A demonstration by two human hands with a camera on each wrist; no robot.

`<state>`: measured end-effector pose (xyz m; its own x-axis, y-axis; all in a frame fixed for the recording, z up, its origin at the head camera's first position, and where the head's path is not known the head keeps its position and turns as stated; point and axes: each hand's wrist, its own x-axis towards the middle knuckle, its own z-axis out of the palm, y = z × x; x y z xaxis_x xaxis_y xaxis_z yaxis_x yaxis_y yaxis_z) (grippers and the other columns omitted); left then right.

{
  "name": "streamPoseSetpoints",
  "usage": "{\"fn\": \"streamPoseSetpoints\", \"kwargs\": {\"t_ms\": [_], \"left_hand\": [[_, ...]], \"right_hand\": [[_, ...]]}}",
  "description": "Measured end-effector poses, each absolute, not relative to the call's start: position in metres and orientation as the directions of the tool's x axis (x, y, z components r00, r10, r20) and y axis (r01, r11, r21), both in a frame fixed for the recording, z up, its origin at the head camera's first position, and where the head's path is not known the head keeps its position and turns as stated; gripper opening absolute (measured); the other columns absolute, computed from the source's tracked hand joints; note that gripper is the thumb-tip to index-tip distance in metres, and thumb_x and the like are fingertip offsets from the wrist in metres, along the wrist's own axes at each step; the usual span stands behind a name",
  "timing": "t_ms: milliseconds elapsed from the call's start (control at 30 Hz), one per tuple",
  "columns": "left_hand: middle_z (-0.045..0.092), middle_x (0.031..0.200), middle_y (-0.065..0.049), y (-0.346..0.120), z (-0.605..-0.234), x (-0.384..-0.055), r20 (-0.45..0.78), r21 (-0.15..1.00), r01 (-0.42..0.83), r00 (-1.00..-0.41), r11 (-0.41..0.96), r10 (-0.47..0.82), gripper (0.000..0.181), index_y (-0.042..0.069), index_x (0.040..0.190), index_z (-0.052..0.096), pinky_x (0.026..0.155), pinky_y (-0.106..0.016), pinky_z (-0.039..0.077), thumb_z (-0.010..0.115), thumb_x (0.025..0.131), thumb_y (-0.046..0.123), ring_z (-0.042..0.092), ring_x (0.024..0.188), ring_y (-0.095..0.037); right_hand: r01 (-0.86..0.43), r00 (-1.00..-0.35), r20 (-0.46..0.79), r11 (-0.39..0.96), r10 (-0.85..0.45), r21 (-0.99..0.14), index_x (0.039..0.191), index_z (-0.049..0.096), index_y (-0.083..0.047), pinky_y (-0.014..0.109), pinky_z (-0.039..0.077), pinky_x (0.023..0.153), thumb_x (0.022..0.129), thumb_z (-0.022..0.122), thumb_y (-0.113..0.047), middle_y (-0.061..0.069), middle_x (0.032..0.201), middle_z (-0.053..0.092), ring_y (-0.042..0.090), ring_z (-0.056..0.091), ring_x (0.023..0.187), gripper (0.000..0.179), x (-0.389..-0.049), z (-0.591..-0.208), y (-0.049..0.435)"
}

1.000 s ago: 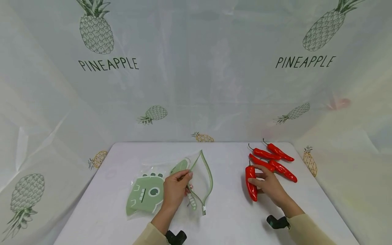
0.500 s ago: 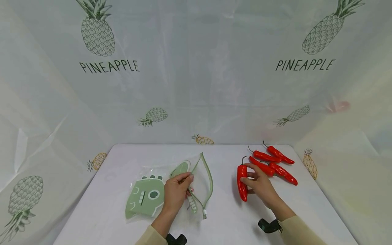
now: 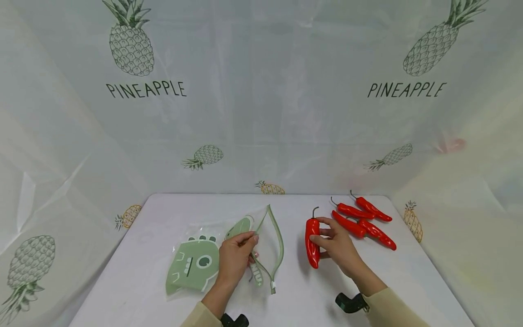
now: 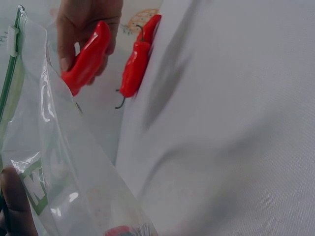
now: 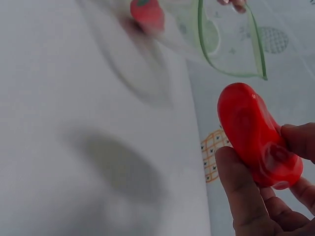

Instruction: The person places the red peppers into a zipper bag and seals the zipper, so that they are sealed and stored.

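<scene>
My left hand (image 3: 237,254) pinches the edge of a clear zip bag (image 3: 269,245) with green trim and a green one-eyed monster print. The bag's mouth gapes toward the right, its slider (image 4: 13,40) near one end of the rim. A blurred red thing with a green patch (image 5: 147,14) shows through the clear plastic. My right hand (image 3: 341,245) holds a glossy red chili pepper (image 3: 312,243) between thumb and fingers, stem up, just right of the bag mouth. In the right wrist view the pepper's rounded body (image 5: 256,132) sits between thumb and fingers.
Several more red chili peppers (image 3: 380,236) lie in a loose group at the back right of the white table (image 3: 298,299). A pale curtain (image 3: 261,91) with pineapple prints hangs behind the table and along its sides.
My right hand has carried the chili pepper left, away from the other peppers and toward the bag. My left hand stays at the bag's edge.
</scene>
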<state>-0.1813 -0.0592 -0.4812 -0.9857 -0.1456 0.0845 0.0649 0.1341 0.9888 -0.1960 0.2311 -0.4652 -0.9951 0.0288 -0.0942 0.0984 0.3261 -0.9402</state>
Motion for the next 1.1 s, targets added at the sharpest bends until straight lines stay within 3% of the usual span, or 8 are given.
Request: {"fn": "streamPoseSetpoints", "kwargs": {"t_ms": [167,600,1100], "left_hand": [[0.071,0.074,-0.014,-0.059,-0.482,-0.181,0.077,0.987,0.056,-0.987,0.148,-0.143,0.024,0.007,0.113,0.081,0.045,-0.022,0.05,0.081,0.095,0.022,0.062,0.048,-0.011],[0.071,0.081,-0.025,-0.057,-0.484,-0.181,0.08,0.99,0.063,-0.989,0.125,-0.128,0.024,0.003,0.112,0.081,0.046,-0.021,0.05,0.081,0.094,0.019,0.062,0.049,-0.012],[0.072,0.083,-0.02,-0.055,-0.481,-0.178,0.091,0.981,0.07,-0.99,0.179,-0.107,0.023,0.006,0.113,0.081,0.05,-0.023,0.054,0.08,0.096,0.021,0.062,0.051,-0.011]], "right_hand": [[0.108,-0.994,-0.105,0.325,0.028,-0.94,0.152,0.049,-0.017,0.043,0.067,0.07,0.09,0.085,-0.019,0.023,0.137,0.061,0.034,0.068,0.11,0.072,-0.196,-0.461,0.221],[0.101,-0.991,-0.123,0.309,-0.051,-0.946,0.149,0.054,-0.016,0.043,0.066,0.065,0.087,0.086,-0.016,0.019,0.128,0.067,0.029,0.07,0.1,0.069,-0.191,-0.444,0.192],[0.058,-0.949,-0.16,0.349,-0.273,-0.936,0.148,0.055,-0.008,0.044,0.066,0.061,0.089,0.084,-0.017,0.016,0.116,0.07,0.025,0.072,0.089,0.066,-0.185,-0.437,0.166]]}}
